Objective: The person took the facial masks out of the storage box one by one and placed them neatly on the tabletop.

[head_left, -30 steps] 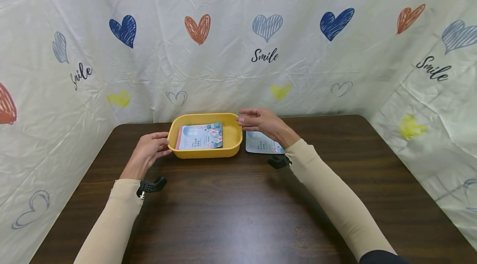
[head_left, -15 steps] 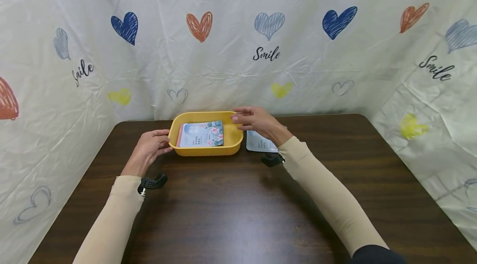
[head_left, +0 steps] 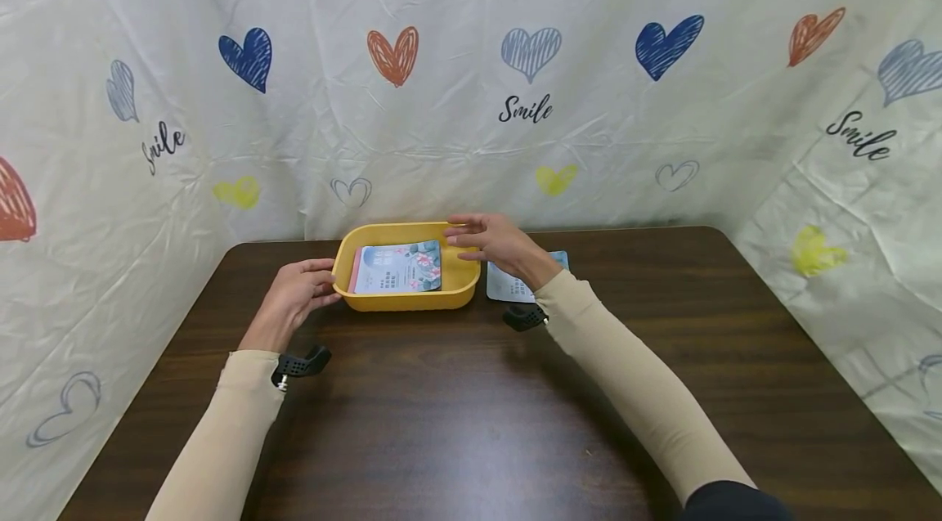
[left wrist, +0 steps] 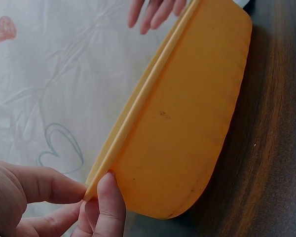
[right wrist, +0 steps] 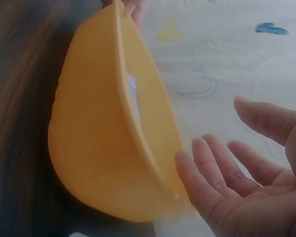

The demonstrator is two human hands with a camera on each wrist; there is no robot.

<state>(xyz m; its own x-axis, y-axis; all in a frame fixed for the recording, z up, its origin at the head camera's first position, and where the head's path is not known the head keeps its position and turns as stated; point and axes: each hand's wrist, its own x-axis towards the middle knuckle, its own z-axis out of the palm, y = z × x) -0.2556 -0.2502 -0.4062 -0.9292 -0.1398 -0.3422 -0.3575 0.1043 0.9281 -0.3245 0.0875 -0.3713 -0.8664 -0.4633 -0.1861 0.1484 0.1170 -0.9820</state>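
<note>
A yellow plastic tray (head_left: pixel 408 303) stands at the back of the table. Inside it lies a flat pale-blue sachet (head_left: pixel 390 271) with printed flowers, and the edge of a pink sachet (head_left: pixel 356 269) shows beneath. My left hand (head_left: pixel 294 292) pinches the tray's left rim; in the left wrist view its fingertips meet at the yellow rim. Over the tray's right end hovers my right hand (head_left: pixel 496 243), fingers spread and holding nothing, as the right wrist view also shows. Another pale-blue sachet (head_left: pixel 508 285) lies on the table right of the tray, partly hidden under the right hand and wrist.
The dark wooden table (head_left: pixel 412 406) meets a white curtain (head_left: pixel 441 128) with printed hearts right behind the tray. The same curtain hangs along both sides.
My right hand has moved left, from the tray's right rim to over its inside, uncovering more of the sachet on the table. The left hand has stayed on the left rim.
</note>
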